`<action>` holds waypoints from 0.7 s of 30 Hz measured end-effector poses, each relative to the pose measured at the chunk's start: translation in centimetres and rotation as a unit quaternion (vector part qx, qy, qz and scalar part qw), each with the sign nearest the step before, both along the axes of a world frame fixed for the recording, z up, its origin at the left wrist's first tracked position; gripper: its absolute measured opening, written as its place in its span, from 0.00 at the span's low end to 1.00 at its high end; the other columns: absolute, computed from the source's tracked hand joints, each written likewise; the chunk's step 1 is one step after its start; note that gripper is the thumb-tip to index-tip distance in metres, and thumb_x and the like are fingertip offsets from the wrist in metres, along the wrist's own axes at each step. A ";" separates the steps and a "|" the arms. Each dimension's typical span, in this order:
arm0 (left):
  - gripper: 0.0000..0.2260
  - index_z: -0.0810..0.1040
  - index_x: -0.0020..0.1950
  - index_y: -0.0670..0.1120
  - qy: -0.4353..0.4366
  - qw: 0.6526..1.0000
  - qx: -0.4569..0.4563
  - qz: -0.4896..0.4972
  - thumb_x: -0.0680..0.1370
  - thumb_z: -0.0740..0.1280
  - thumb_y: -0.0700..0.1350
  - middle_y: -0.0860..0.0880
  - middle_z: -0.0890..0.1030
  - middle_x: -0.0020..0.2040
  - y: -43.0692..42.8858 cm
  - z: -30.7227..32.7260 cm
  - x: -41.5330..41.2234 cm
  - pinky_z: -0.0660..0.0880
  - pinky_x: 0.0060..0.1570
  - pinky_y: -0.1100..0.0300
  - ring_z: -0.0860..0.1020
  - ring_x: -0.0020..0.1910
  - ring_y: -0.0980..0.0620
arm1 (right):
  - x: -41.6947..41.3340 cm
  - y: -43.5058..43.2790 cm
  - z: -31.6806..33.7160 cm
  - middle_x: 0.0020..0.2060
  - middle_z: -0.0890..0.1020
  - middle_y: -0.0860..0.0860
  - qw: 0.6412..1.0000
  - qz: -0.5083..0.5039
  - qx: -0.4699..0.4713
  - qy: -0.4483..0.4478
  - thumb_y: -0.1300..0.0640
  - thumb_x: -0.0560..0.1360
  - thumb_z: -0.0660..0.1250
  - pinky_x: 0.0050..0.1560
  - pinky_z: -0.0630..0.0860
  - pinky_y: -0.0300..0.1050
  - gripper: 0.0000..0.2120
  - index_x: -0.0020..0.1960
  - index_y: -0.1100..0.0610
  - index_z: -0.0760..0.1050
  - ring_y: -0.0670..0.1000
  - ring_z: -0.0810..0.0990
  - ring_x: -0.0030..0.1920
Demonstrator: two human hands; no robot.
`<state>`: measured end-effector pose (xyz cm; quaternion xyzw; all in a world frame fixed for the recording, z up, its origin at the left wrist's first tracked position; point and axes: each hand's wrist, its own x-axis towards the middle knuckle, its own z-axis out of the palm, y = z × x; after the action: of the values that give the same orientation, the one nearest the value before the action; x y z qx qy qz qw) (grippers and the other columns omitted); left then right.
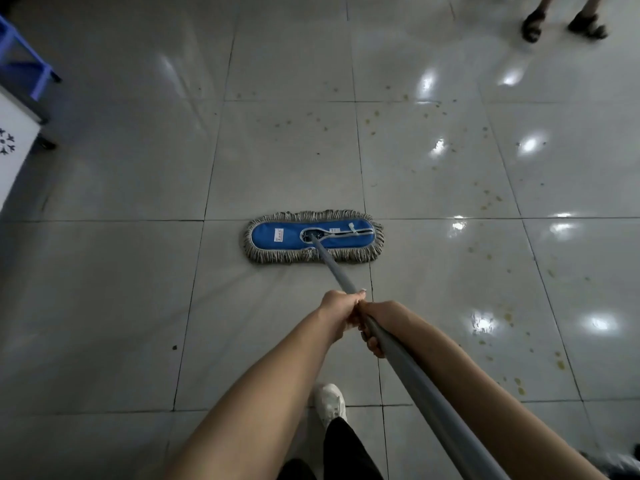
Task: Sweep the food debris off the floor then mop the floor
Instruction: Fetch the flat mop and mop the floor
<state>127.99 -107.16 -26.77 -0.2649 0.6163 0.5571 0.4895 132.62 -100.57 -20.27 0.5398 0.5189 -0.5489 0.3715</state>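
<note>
A flat mop head (277,235), blue on top with a grey string fringe, lies flat on the grey tiled floor (104,289) straight ahead of me. Its grey pole (408,368) slants back towards my lower right. My left hand (341,308) grips the pole further down, and my right hand (375,327) grips it just behind, the two hands touching. Yellowish food stains and crumbs (488,199) speckle the wet, shiny tiles ahead and to the right of the mop head.
A white cabinet (14,150) and a blue frame (27,60) stand at the left edge. Another person's sandalled feet (561,24) are at the top right. My white shoe (330,403) is below my arms. A dark speck (174,347) lies on the left tiles.
</note>
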 end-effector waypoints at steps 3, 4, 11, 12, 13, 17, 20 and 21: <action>0.06 0.75 0.47 0.38 -0.002 1.000 0.007 0.002 0.77 0.67 0.41 0.46 0.77 0.34 1.2 0.0 -3.5 0.76 0.27 0.61 0.77 0.32 0.52 | -3.6 1.3 0.0 0.25 0.69 0.53 1.000 0.009 0.001 -0.005 0.46 0.80 0.56 0.17 0.64 0.29 0.24 0.31 0.60 0.66 0.47 0.66 0.11; 0.06 0.74 0.47 0.39 -0.003 1.000 0.014 0.004 0.77 0.67 0.41 0.46 0.76 0.35 1.6 0.0 -4.7 0.76 0.27 0.62 0.77 0.32 0.52 | -4.8 1.8 -0.2 0.25 0.69 0.53 1.000 0.010 0.003 -0.008 0.46 0.80 0.56 0.17 0.64 0.29 0.24 0.31 0.60 0.66 0.47 0.66 0.11; 0.07 0.73 0.42 0.40 -0.001 0.999 0.040 0.004 0.77 0.66 0.41 0.46 0.76 0.34 2.6 0.4 -13.3 0.79 0.28 0.64 0.76 0.32 0.52 | -13.0 3.1 -0.5 0.13 0.69 0.51 1.000 0.018 0.018 0.007 0.45 0.79 0.56 0.18 0.66 0.30 0.24 0.31 0.60 0.68 0.47 0.67 0.11; 0.07 0.73 0.42 0.40 -0.001 0.999 0.039 0.004 0.77 0.67 0.41 0.46 0.76 0.35 2.6 0.4 -14.4 0.79 0.28 0.64 0.77 0.32 0.52 | -14.1 3.2 -0.7 0.14 0.69 0.51 1.000 0.018 0.018 0.012 0.45 0.79 0.56 0.18 0.66 0.30 0.24 0.31 0.60 0.68 0.47 0.67 0.12; 0.07 0.74 0.42 0.40 -0.002 0.999 0.038 0.003 0.77 0.67 0.41 0.46 0.77 0.35 2.5 0.1 -16.0 0.79 0.29 0.63 0.77 0.32 0.52 | -15.6 3.1 -0.8 0.14 0.70 0.51 1.000 0.016 0.016 0.014 0.45 0.79 0.56 0.19 0.66 0.30 0.24 0.31 0.60 0.68 0.47 0.67 0.12; 0.07 0.73 0.42 0.40 -0.007 0.999 0.044 0.007 0.77 0.66 0.41 0.46 0.76 0.35 1.8 -0.4 -21.7 0.78 0.31 0.61 0.77 0.33 0.52 | -21.1 2.6 -1.3 0.18 0.73 0.51 1.000 0.012 0.010 0.025 0.46 0.78 0.58 0.20 0.69 0.33 0.21 0.35 0.60 0.72 0.47 0.70 0.15; 0.06 0.73 0.45 0.39 -0.003 0.999 0.039 0.011 0.78 0.65 0.41 0.46 0.76 0.37 1.6 -0.4 -25.8 0.77 0.32 0.62 0.76 0.34 0.52 | -25.2 2.3 -1.3 0.20 0.73 0.51 0.999 0.003 0.007 0.034 0.46 0.78 0.59 0.21 0.70 0.34 0.20 0.38 0.60 0.74 0.47 0.71 0.16; 0.05 0.74 0.47 0.38 0.002 0.999 0.041 0.006 0.78 0.65 0.40 0.46 0.76 0.38 1.7 -0.1 -27.8 0.77 0.33 0.62 0.76 0.35 0.52 | -27.0 2.4 -1.2 0.20 0.74 0.51 0.999 0.001 0.004 0.041 0.46 0.78 0.59 0.21 0.70 0.34 0.19 0.39 0.60 0.74 0.47 0.71 0.17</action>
<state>100.23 -105.43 -26.92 -0.2478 0.5923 0.5852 0.4953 105.62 -98.20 -21.51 0.5180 0.5365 -0.5678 0.3486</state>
